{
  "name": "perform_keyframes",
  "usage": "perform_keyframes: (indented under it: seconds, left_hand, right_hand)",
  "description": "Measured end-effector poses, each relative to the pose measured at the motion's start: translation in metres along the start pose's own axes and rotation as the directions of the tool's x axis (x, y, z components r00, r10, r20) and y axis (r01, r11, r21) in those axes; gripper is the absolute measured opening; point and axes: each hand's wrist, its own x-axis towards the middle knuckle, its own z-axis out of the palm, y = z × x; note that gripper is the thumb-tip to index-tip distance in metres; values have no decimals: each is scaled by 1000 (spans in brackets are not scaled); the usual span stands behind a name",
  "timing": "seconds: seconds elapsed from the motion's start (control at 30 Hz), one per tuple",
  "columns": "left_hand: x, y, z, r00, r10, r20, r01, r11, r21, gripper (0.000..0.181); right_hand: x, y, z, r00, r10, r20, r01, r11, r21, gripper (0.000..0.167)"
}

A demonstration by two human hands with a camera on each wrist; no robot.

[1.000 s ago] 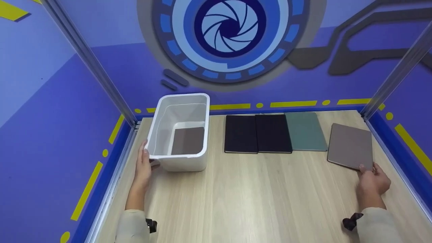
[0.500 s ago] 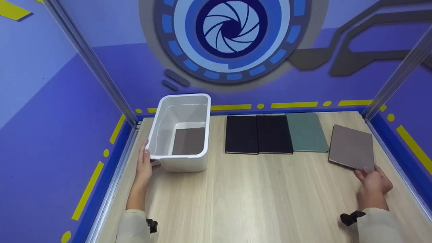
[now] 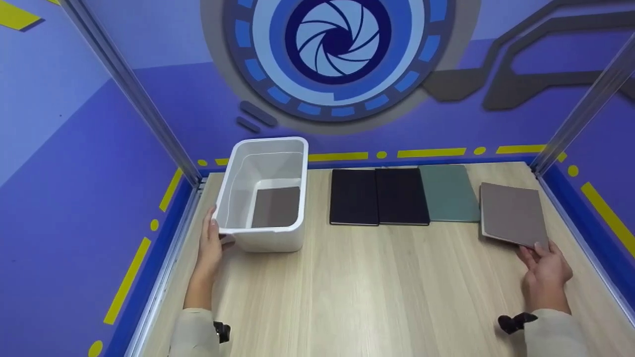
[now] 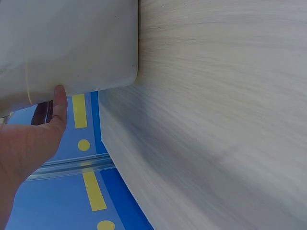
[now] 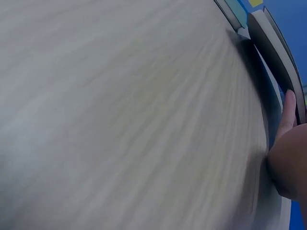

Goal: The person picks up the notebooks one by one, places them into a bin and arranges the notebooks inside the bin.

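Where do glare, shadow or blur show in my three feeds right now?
Head view: mostly sharp, with a pale sheen near the middle of the wooden tabletop; left wrist view: a soft shadow spreads across the tabletop from the white bin; right wrist view: the wood grain looks smeared, and a dark shadow lies beneath the brown notebook in the right hand.

A person's left grip (image 4: 31, 143) touches the side of a pale, round-cornered container (image 4: 72, 48) on a wood-grained tabletop (image 4: 216, 110), near blue panels (image 4: 48, 203) bearing yellow markings (image 4: 94, 191).
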Motion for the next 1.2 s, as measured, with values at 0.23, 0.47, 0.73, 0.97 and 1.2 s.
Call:
perform_keyframes:
  seconds: [0.23,0.47,0.73,0.97,1.2]
  left_hand:
    - [1,0,0,1000,-7,8,7,1000,-6,59]
    - [-1,-3,-1,999,-33,-3,33,999,-21,58]
    - [-1,-2,1,1000,-4,-7,4,1000,-29,59]
    - [-1,1,2,1000,-13,-4,13,1000,-16,59]
    - [-1,2,2,999,-43,-6,43,999,-14,60]
  right_hand:
    - [-4,2,-3,999,20,38,-23,997,80,74]
    - [-4,4,-8,991,36,125,-50,993,104,75]
    - [-9,21,3,982,50,180,-37,997,-74,77]
    - [-14,36,14,973,72,220,-40,988,-147,77]
    - [-17,47,18,962,57,266,4,975,-222,71]
